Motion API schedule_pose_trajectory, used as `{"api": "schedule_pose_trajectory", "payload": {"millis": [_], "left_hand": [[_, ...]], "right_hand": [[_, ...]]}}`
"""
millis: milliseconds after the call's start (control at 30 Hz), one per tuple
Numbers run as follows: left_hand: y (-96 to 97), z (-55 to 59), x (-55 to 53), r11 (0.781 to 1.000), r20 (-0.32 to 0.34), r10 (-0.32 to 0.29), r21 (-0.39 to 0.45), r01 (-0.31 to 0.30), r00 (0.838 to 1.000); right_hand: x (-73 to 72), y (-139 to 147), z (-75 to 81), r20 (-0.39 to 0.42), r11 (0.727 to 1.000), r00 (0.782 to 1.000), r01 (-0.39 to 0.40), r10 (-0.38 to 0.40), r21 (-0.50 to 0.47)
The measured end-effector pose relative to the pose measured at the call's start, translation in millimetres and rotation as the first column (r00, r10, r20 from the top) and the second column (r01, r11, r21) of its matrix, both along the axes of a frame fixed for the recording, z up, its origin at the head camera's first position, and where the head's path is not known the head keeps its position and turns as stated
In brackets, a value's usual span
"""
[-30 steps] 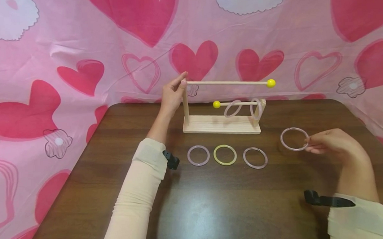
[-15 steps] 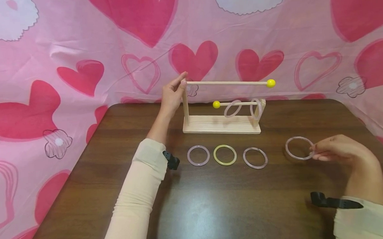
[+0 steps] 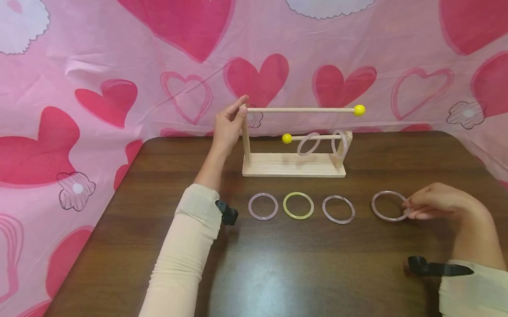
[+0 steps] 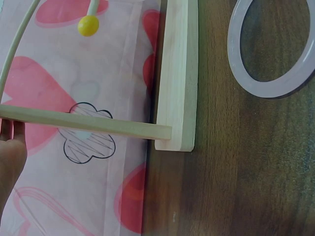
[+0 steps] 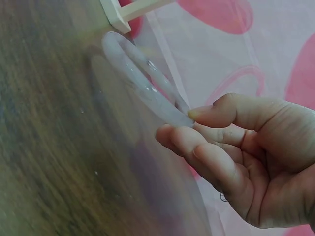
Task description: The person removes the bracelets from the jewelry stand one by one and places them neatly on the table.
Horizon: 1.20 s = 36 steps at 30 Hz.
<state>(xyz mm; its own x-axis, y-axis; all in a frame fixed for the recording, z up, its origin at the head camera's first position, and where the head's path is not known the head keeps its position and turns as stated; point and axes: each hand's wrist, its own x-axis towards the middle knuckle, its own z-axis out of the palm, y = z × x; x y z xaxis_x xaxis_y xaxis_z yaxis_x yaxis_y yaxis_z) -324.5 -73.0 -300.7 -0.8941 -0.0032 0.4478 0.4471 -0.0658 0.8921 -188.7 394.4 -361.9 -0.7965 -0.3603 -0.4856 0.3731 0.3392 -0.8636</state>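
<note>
1. Head view: right hand (image 3: 443, 202) pinches a pale bangle (image 5: 141, 89) thumb-to-fingers, right of three bangles (image 3: 299, 218) on the table (image 3: 312, 280).
2. Left hand (image 3: 227, 129) grips the wooden stand (image 3: 293, 165) by its left post (image 3: 247, 139), near the top.

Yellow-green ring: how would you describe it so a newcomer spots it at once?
On the brown table, find the pale wooden stand with two yellow-tipped rods. In front of it, flat on the wood, the yellow-green ring lies between two pale purple rings. Its colour sets it apart: no other ring in view is yellow-green.
</note>
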Motion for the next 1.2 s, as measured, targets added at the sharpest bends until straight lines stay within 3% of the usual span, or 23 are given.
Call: {"api": "schedule_pose_trajectory", "payload": {"millis": [300, 767, 933, 1033, 1200], "left_hand": [[0.0, -0.2, 0.4, 1.0, 0.001, 0.006, 0.005, -0.006, 1.0], [0.9, -0.5, 0.4, 0.999, -0.003, 0.026, -0.019, -0.026, 1.0], [0.3, 0.6, 1.7, 0.998, 0.008, 0.041, -0.046, -0.041, 0.999], [0.3, 0.0, 0.8, 0.999, 0.001, 0.033, -0.036, -0.033, 0.999], [0.4, -1.4, -0.6, 0.999, -0.002, 0.026, -0.025, -0.026, 1.0]], "right_hand": [[-2.4, -12.5, -0.3, 0.008, 0.992, 0.996, -0.093, 0.093, 0.086], [-4.8, -19.9, -1.9, 0.039, 0.993, 0.999, -0.008, 0.004, 0.114], [-5.3, -18.5, 0.3, -0.004, 0.986, 0.993, 0.118, -0.118, 0.117], [-5.2, -19.5, 2.9, -0.07, 0.969, 0.971, 0.233, -0.227, 0.087], [-4.4, -24.3, 7.5, -0.166, 0.942, 0.93, 0.336, -0.328, 0.017]]}}
